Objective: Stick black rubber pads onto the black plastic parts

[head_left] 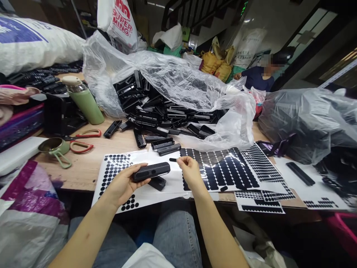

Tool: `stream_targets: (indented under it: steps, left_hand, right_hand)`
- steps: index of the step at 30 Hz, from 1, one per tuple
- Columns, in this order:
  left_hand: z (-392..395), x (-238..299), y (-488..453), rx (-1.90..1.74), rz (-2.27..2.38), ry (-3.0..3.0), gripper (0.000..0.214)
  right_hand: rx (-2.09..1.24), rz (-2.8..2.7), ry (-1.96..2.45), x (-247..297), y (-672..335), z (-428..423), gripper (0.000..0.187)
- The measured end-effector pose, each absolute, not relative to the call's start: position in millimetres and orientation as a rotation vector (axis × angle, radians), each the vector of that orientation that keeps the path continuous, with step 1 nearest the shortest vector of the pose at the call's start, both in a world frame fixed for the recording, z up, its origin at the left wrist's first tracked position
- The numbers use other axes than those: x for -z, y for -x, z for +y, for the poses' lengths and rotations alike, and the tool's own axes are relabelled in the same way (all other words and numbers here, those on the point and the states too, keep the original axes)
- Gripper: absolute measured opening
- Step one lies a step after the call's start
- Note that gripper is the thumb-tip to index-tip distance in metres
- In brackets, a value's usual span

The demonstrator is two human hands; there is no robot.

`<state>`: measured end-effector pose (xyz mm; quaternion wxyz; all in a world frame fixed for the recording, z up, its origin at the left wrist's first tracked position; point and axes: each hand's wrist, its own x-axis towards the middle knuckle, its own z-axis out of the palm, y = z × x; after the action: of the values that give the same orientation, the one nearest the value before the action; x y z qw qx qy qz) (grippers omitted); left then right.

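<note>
The left hand (122, 184) is closed around a long black casing (152, 171), thumb on the near edge and fingers beneath, holding it level just above the near part of the table (86, 167). The right hand (191, 172) pinches a small black pad (173, 160) between thumb and forefinger, with the other fingers curled in. The pad sits just beside the right end of the casing, and whether it touches the casing is hard to tell from this angle. A second black casing (157, 183) lies on the white paper directly under the held one.

Under both hands lie backing sheets. The dot sheet (114, 167) with round black pads is to the left, and the oval sheet (223, 171), densely filled with rows, is to the right. More partly used sheets overlap at the table's near right edge.

Behind the sheets, a heap of black casings (156, 108) spills from a clear plastic bag (178, 78) toward the hands. At the left stand a green bottle (83, 98), red-handled scissors (83, 139) and a green cup (54, 147). Another person (259, 76) in dark blue sits well apart at the far side of the room
</note>
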<state>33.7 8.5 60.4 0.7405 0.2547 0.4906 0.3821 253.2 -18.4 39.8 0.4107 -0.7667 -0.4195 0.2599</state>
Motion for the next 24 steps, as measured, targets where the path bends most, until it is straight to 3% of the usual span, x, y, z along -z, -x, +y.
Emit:
stream_targets:
  steps: [6, 24]
  left_hand:
    - [1, -67, -46, -0.787, 1.033, -0.536, 0.019]
    - [-13, -59, -49, -0.815, 0.964, -0.527, 0.020]
  right_hand:
    - [-0.991, -1.169, 1.488, -73, -193, -54, 0.013]
    - [-0.994, -1.165, 1.598, -65, -177, -56, 0.011]
